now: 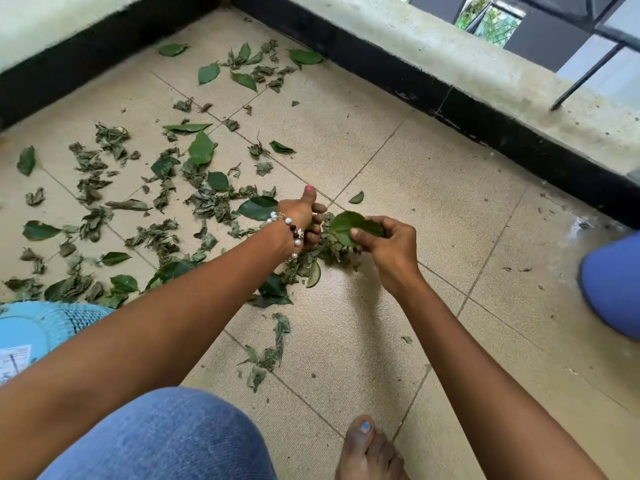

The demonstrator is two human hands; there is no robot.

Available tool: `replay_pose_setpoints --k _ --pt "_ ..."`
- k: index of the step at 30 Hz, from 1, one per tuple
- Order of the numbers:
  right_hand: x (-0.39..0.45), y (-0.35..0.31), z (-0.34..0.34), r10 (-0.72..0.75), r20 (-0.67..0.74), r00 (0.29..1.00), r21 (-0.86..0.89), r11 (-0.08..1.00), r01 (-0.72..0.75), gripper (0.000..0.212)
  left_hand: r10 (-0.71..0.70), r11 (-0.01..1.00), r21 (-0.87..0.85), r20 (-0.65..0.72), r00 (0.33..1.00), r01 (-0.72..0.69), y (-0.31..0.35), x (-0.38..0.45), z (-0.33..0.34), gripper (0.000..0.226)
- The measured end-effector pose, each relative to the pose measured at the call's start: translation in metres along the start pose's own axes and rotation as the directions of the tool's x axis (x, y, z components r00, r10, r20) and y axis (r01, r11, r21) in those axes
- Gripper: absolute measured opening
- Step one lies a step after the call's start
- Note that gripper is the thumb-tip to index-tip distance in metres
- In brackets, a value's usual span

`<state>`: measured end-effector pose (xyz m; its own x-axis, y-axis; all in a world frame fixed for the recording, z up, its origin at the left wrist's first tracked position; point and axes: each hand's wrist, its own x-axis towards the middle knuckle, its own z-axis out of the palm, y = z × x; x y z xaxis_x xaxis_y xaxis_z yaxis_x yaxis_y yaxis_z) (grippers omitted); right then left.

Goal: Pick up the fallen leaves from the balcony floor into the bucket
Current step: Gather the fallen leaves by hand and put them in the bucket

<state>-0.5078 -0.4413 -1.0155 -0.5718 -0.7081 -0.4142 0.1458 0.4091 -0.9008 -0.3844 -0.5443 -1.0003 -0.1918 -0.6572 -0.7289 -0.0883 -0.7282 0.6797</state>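
Several green and dried leaves [162, 188] lie scattered over the beige tiled balcony floor [433, 202], mostly left of centre. My left hand [303, 220], wearing a bead bracelet, grips the left side of a bunch of leaves [334, 247] with its thumb raised. My right hand [388, 244] pinches a large green leaf [346, 226] on top of the same bunch. The light blue bucket [38, 327] shows at the left edge, partly hidden behind my left forearm.
A low concrete wall with a black base [450, 95] runs along the back and right, with a metal railing [585, 77] above it. A blue object [613, 289] sits at the right edge. My knee in jeans [166, 438] and bare foot [367, 452] are at the bottom.
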Motion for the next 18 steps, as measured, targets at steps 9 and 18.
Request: replay_pose_setpoints --k 9,18 --pt "-0.005 -0.031 0.033 -0.131 0.0 0.991 0.092 0.987 0.13 0.016 -0.038 0.995 0.094 0.261 0.965 0.013 0.012 -0.01 0.018 0.062" --pt "-0.007 -0.042 0.03 -0.266 0.401 0.877 -0.269 0.88 0.391 0.025 -0.069 0.987 -0.146 -0.039 0.997 0.062 0.013 -0.001 0.001 0.03"
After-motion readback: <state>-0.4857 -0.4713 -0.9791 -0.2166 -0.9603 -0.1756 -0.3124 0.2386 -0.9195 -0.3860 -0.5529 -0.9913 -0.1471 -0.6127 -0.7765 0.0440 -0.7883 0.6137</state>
